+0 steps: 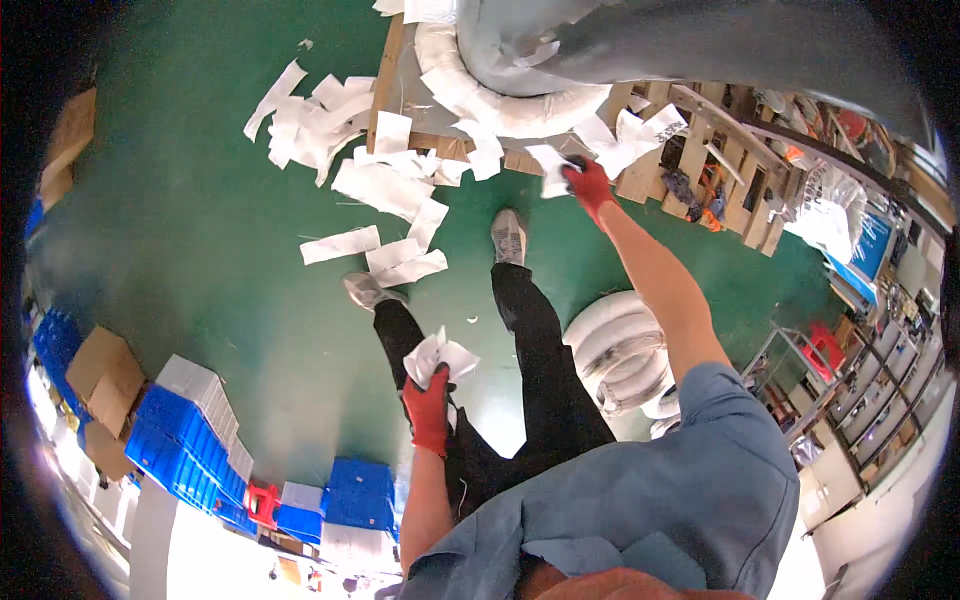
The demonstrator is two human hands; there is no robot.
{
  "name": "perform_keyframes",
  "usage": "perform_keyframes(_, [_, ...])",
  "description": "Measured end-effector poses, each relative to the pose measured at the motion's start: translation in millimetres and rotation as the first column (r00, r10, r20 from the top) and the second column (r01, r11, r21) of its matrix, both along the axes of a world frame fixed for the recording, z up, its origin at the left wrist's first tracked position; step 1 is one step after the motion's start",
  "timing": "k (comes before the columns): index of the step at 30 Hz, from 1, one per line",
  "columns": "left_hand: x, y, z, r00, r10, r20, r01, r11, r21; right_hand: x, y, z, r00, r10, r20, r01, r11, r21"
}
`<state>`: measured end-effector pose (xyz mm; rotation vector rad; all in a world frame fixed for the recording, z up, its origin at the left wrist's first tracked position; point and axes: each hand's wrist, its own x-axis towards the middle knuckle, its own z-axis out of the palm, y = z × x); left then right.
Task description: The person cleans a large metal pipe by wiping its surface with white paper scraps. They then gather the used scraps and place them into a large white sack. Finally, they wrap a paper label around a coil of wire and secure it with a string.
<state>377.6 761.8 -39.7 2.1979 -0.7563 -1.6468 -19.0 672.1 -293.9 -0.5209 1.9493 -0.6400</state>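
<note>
My left hand (429, 410), in a red work glove with dark fingers, is closed around a crumpled bunch of white strips (440, 357) in front of my left leg. My right hand (591, 188), gloved alike, reaches forward to the pallet's near edge. Its fingers grip the end of a white strip (550, 168); whether this is paper or cloth I cannot tell. More white strips (645, 135) lie on the slats just beyond that hand. A heap of similar loose strips (380, 188) covers the floor and the pallet's edge to the left.
A wooden pallet (383, 90) bears a thick white wrapped ring (520, 115) and a large grey covered bulk (640, 45). Several stacked white rings (618, 350) stand right of my legs. Blue crates (180, 440) and cardboard boxes (103, 375) stand at the lower left, metal shelving (870, 400) at the right.
</note>
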Motion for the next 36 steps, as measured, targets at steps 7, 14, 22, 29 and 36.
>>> perform_keyframes(7, [79,-63,-53,0.976,-0.217,0.02,0.218,0.973,-0.078,-80,97,12,0.814,-0.056,-0.579,0.22,0.951,0.216])
perform_keyframes(14, [150,-177,-132,0.874,-0.476,0.099,0.486,0.852,-0.195,-88,88,-39,0.679,0.196,-0.707,-0.032,0.971,0.238])
perform_keyframes(22, [121,-243,-258,0.761,-0.628,0.162,0.647,0.717,-0.258,-18,38,-47,0.258,0.335,-0.906,-0.638,0.763,0.1])
perform_keyframes(29, [6,-245,-295,0.197,-0.894,0.403,0.898,0.0,-0.44,43,67,-86,0.603,0.253,-0.756,-0.646,0.711,-0.277])
perform_keyframes(36, [-31,-271,-322,-0.013,-0.885,0.466,0.879,-0.232,-0.416,94,95,-144,0.751,-0.039,-0.659,-0.394,0.775,-0.495])
